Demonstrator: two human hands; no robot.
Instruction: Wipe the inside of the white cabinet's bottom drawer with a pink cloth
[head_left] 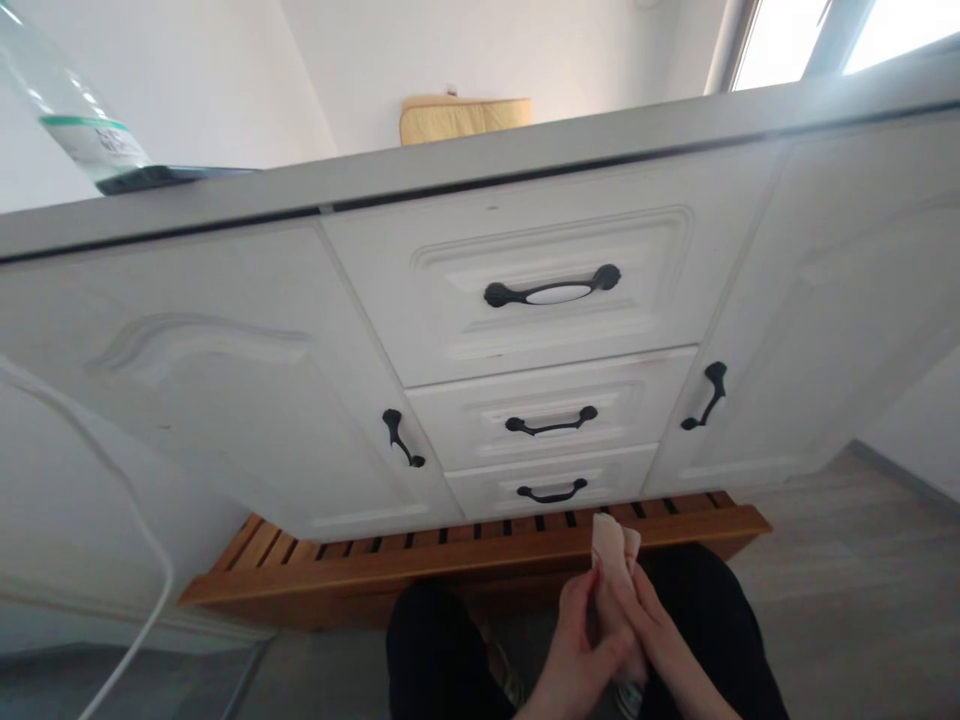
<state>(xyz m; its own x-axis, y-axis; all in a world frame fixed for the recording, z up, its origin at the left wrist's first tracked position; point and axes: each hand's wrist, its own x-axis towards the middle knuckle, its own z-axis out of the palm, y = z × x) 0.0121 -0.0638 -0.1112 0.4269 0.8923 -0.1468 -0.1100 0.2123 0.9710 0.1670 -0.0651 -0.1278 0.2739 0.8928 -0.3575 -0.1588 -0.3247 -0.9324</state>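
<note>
Between my knees, low in the head view, a pale pink piece of soft fabric, sock-like in shape, stands lengthwise with its folded upper end pointing away from me. My left hand pinches it from the left side, thumb and fingers bent. From the right, my right hand has its fingers closed along the same fabric. Both hands hide much of its lower part, so I cannot tell whether it is one piece or two. My dark-trousered knees flank the hands.
Ahead stands a white cabinet with drawers, doors and dark handles. A slatted wooden bench runs along its base. On the top lie a dark flat object and a clear bottle. A white cable hangs at left.
</note>
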